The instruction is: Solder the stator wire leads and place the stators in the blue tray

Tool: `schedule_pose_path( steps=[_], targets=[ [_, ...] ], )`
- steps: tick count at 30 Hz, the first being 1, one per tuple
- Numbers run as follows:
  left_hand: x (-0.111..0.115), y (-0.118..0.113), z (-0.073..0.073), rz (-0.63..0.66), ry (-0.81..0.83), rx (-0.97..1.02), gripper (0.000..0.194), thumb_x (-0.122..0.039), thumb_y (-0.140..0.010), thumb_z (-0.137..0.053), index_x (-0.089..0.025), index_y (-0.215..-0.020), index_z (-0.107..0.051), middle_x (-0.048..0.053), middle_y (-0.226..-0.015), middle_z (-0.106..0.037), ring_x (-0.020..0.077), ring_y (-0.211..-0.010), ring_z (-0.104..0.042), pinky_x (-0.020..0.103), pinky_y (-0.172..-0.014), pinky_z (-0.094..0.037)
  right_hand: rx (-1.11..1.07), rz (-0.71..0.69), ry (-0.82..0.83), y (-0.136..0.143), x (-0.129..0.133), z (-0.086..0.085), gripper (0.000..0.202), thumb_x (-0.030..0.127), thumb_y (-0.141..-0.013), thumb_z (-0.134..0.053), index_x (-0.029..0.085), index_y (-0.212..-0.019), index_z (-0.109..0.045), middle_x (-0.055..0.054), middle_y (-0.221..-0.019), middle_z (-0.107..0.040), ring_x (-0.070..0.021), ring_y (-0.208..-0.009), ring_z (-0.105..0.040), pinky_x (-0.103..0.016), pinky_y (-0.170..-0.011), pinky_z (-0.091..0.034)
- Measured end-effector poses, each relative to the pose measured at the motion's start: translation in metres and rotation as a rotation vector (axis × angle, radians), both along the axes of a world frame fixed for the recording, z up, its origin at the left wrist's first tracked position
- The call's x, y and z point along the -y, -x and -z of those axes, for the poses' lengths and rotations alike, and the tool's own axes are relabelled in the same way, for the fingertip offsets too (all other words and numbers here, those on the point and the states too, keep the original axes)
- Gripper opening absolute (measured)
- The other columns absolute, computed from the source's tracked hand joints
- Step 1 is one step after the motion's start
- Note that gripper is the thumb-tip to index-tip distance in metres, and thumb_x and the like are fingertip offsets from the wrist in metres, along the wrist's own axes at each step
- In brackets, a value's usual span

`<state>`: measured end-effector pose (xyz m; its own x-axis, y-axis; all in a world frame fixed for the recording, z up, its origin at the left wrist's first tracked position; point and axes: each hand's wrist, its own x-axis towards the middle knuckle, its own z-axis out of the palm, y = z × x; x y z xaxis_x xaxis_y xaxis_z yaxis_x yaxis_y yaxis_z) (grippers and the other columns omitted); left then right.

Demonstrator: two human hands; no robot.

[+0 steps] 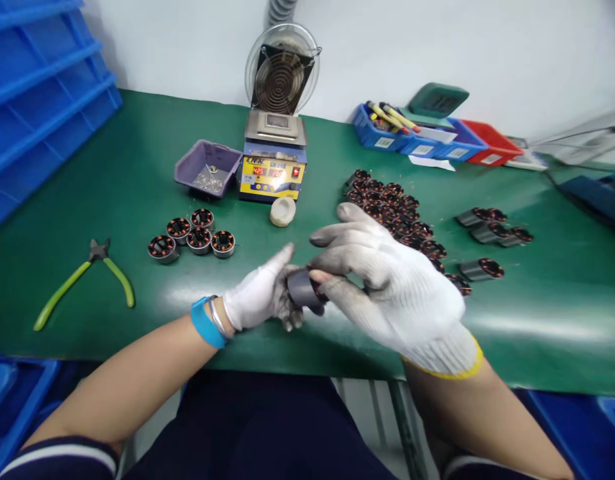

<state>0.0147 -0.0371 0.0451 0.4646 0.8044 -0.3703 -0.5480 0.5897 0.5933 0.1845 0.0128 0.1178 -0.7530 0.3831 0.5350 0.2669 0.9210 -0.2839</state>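
Pliers [98,251] with smooth green handles spread lie at nine o'clock from the held stator [301,289], on the glossy green table [142,167]. At ten stand five stators [200,249], short metal rings lined with coppery windings; at eleven, a purple tray [193,162] holds fine scraps. The left hand [254,297], in a white glove with grimy fingers, grasps the stator, a dull grey cylinder at mid-view. At twelve sits a boxy, yellow-fronted machine [272,179]. The right hand [402,287], in ribbed knit, touches the stator's right end; I cannot tell whether it pinches. At two, a pack of stators [403,230] crowds together; nearer three, grey cylinders [474,269] lie sideways.
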Motion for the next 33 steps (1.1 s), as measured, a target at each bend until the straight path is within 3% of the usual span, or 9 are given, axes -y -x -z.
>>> schedule_pose_path(
  steps=[2,4,6,10,13,20,23,26,33],
  targets=[
    [0.002,-0.002,-0.001,-0.082,-0.069,0.032,0.033,-0.049,-0.087,-0.063,-0.016,-0.088,-0.065,0.001,-0.065,-0.065,0.0154,-0.048,-0.061,0.027,-0.045,-0.050,0.016,0.039,-0.044,-0.002,-0.004,-0.001,0.004,0.026,-0.090,-0.066,0.028,-0.086,-0.067,-0.002,-0.093,-0.074,-0.0254,-0.098,-0.073,-0.061,-0.115,-0.044],
    [0.002,-0.001,-0.003,-0.408,-0.092,0.096,0.010,-0.027,-0.083,-0.065,-0.018,-0.081,-0.062,0.001,-0.076,-0.069,0.0165,-0.068,-0.070,0.030,-0.065,-0.059,0.021,0.054,-0.077,-0.004,-0.006,-0.002,0.005,0.026,-0.090,-0.066,0.027,-0.085,-0.066,-0.002,-0.089,-0.073,-0.0259,-0.097,-0.073,-0.063,-0.114,-0.045],
    [-0.001,0.001,-0.004,-0.656,-0.045,0.130,0.017,-0.025,-0.083,-0.061,-0.019,-0.068,-0.054,0.002,-0.079,-0.068,0.0178,-0.082,-0.072,0.034,-0.077,-0.060,0.035,0.042,-0.072,-0.003,-0.006,-0.004,0.008,0.027,-0.090,-0.065,0.027,-0.083,-0.064,-0.002,-0.088,-0.073,-0.0256,-0.097,-0.073,-0.063,-0.114,-0.044],
    [-0.004,0.002,0.001,-0.276,0.051,0.052,0.043,-0.059,-0.085,-0.062,-0.018,-0.077,-0.060,0.004,-0.074,-0.066,0.0192,-0.065,-0.067,0.032,-0.055,-0.057,0.052,0.028,0.017,0.000,-0.004,-0.006,0.012,0.029,-0.091,-0.063,0.028,-0.079,-0.064,-0.002,-0.091,-0.073,-0.0241,-0.096,-0.073,-0.059,-0.117,-0.044],
    [0.001,-0.002,0.003,-0.035,-0.120,-0.016,0.049,-0.063,-0.075,-0.075,-0.016,-0.084,-0.066,0.002,-0.071,-0.064,0.0157,-0.056,-0.061,0.026,-0.047,-0.051,0.024,0.064,0.083,-0.002,-0.003,-0.002,0.012,0.028,-0.090,-0.064,0.028,-0.078,-0.064,-0.001,-0.088,-0.073,-0.0237,-0.095,-0.073,-0.058,-0.118,-0.044],
    [0.003,-0.007,0.003,-0.519,-0.345,-0.406,0.051,-0.044,-0.068,-0.087,-0.016,-0.106,-0.066,0.008,-0.102,-0.074,0.0210,-0.090,-0.071,0.033,-0.081,-0.060,-0.651,0.290,0.146,-0.023,0.006,0.015,0.021,0.033,-0.095,-0.058,0.026,-0.075,-0.059,-0.001,-0.074,-0.061,-0.0239,-0.092,-0.072,-0.056,-0.104,-0.055],
    [0.003,-0.006,0.007,-0.604,-0.410,-0.492,0.058,-0.038,-0.070,-0.084,-0.017,-0.119,-0.060,0.013,-0.122,-0.072,0.0260,-0.112,-0.070,0.037,-0.098,-0.057,-0.366,0.346,0.139,-0.020,0.008,0.035,0.012,0.034,-0.087,-0.071,0.024,-0.093,-0.065,-0.004,-0.090,-0.070,-0.0240,-0.094,-0.072,-0.050,-0.099,-0.059],
    [0.005,-0.008,0.009,-0.566,-0.446,-0.527,0.061,-0.033,-0.074,-0.078,-0.016,-0.128,-0.056,0.015,-0.134,-0.068,0.0272,-0.122,-0.066,0.039,-0.104,-0.054,-0.054,0.336,0.184,-0.005,0.008,0.060,0.050,0.039,-0.084,-0.073,0.019,-0.128,-0.059,-0.014,-0.124,-0.068,-0.0279,-0.112,-0.068,-0.046,-0.098,-0.060],
    [0.005,-0.012,0.001,-0.643,-0.497,-0.624,0.042,-0.029,-0.075,-0.076,-0.019,-0.115,-0.066,0.012,-0.131,-0.070,0.0269,-0.118,-0.068,0.040,-0.098,-0.057,-0.040,0.278,0.135,0.002,0.005,0.086,0.050,0.023,-0.084,-0.062,0.018,-0.134,-0.054,-0.014,-0.134,-0.064,-0.0276,-0.121,-0.065,-0.044,-0.104,-0.057]
  ],
)
